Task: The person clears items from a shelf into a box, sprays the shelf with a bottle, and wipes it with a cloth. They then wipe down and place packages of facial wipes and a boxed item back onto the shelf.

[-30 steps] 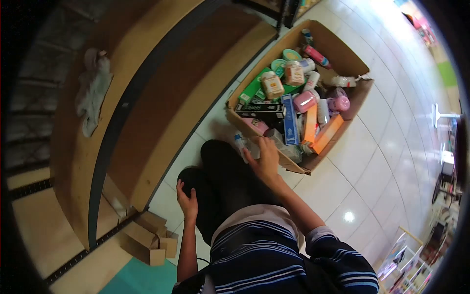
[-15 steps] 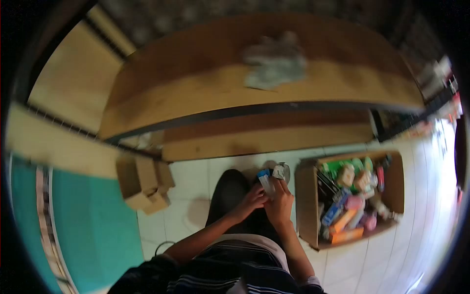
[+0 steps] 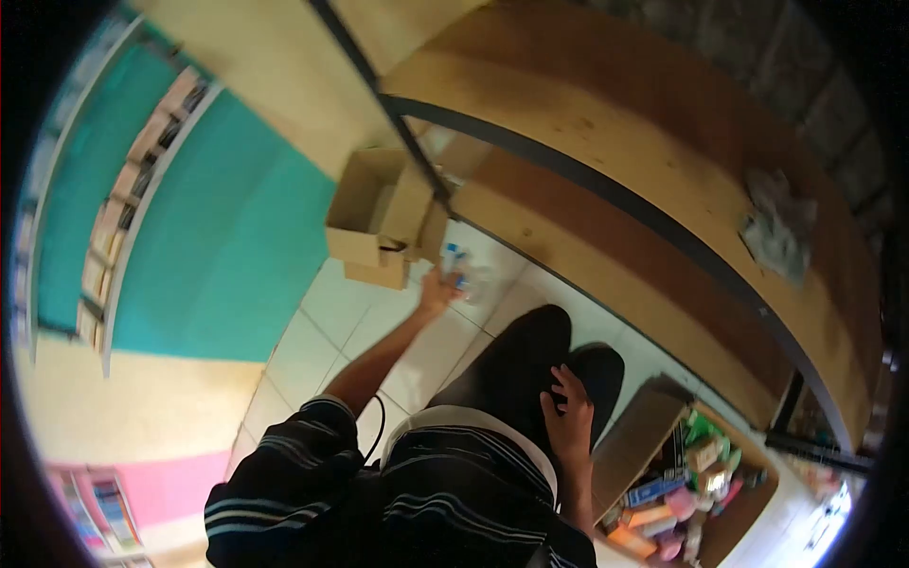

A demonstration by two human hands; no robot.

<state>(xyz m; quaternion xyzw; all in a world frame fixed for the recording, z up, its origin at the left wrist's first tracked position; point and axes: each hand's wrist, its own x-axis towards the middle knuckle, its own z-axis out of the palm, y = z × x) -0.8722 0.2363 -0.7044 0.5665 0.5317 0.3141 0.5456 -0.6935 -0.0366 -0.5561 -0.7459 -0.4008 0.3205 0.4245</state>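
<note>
- Blue-and-clear pieces (image 3: 452,252) by the left hand (image 3: 437,293): look like plastic, the clear part see-through; blur hides finer texture.
- Shelf boards (image 3: 559,90): appear wooden, smooth, with a low sheen and some dark marks.
- Shelf edge (image 3: 606,189): looks like dark-painted metal.
- Crumpled wad (image 3: 781,232): pale, wrinkled; I cannot tell cloth from film.
- Small carton (image 3: 353,247) and large carton (image 3: 639,445): matt brown cardboard.
- Floor tiles (image 3: 402,350): smooth, glossy.
- Striped shirt (image 3: 445,473) and dark trousers (image 3: 507,364): soft, matt cloth.
- Teal wall (image 3: 232,222): smooth, matt, apparently painted.
</note>
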